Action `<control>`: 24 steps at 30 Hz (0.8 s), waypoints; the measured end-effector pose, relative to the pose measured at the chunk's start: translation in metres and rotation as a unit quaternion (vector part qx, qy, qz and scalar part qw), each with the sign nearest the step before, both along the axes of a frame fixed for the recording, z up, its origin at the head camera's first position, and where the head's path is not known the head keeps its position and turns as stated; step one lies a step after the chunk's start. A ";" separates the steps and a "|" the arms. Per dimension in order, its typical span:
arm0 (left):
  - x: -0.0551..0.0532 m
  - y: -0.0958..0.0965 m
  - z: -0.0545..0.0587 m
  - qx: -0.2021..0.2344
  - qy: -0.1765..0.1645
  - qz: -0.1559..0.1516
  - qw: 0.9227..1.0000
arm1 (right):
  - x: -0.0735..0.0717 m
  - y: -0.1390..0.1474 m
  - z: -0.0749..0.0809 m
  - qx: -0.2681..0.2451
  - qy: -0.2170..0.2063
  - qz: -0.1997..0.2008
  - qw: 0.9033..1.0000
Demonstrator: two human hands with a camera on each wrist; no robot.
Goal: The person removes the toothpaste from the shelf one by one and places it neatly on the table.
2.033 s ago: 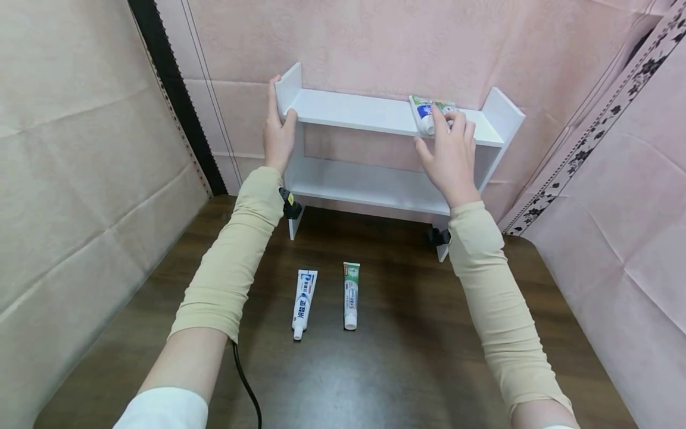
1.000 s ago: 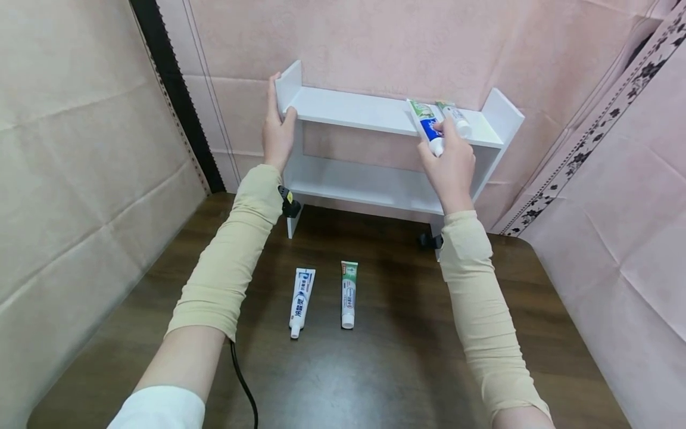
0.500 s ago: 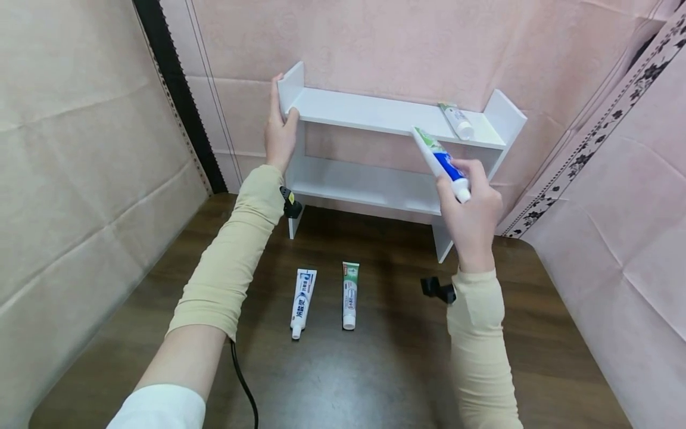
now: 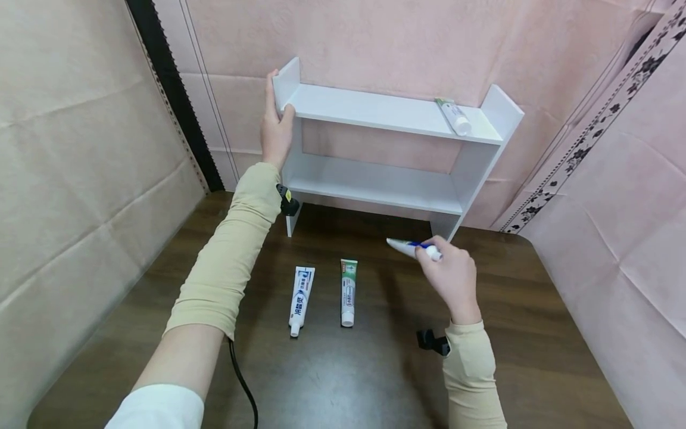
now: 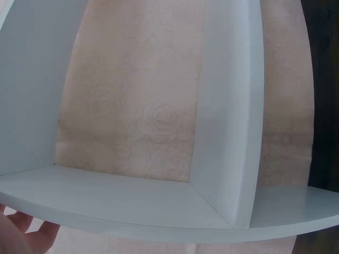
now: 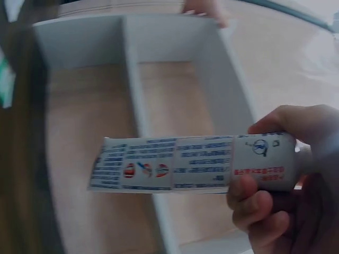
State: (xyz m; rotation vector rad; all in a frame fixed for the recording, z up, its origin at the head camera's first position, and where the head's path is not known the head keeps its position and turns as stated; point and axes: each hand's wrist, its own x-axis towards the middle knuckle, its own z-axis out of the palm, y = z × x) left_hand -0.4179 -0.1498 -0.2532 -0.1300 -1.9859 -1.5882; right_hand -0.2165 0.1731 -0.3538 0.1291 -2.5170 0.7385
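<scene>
My left hand grips the left side panel of a white two-tier shelf, thumb in front and fingers behind. In the left wrist view, only fingertips show at the panel's edge. My right hand pinches a blue, green and white toothpaste tube near its cap end, above the table in front of the shelf's right leg. Another tube, green and white, lies on the top board at the right. Two tubes rest on the table: a white-and-blue one and a green-and-white one.
The shelf stands at the back of a dark wooden table, against a pink patterned cloth. Cloth walls rise on both sides. A black cable runs down by the left forearm. Black camera mounts sit at both wrists.
My right hand has taken the blue, green and white toothpaste tube off the top board and brought it down and forward over the table. My left hand keeps its grip on the shelf.
</scene>
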 end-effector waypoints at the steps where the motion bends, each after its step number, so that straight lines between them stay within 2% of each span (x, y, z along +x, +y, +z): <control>1: 0.000 0.000 0.000 -0.001 0.000 0.001 1.000 | -0.001 0.001 -0.006 0.009 -0.020 0.003 1.000; 4: 0.000 0.000 0.000 -0.003 0.001 0.006 1.000 | -0.003 0.001 -0.023 0.032 -0.067 0.016 0.997; 10: -0.001 0.001 0.000 -0.001 -0.001 0.004 1.000 | -0.006 -0.003 -0.052 0.058 -0.115 0.019 0.991; 15: -0.003 0.002 -0.001 0.003 0.001 -0.001 1.000 | -0.001 -0.011 -0.066 0.079 -0.129 0.008 0.988; 21: -0.004 0.001 -0.001 0.012 -0.007 -0.006 1.000 | 0.008 -0.028 -0.082 0.157 -0.135 0.026 0.978; 24: -0.004 0.001 0.000 0.013 -0.011 -0.008 1.000 | 0.012 -0.034 -0.088 0.176 -0.140 0.029 0.974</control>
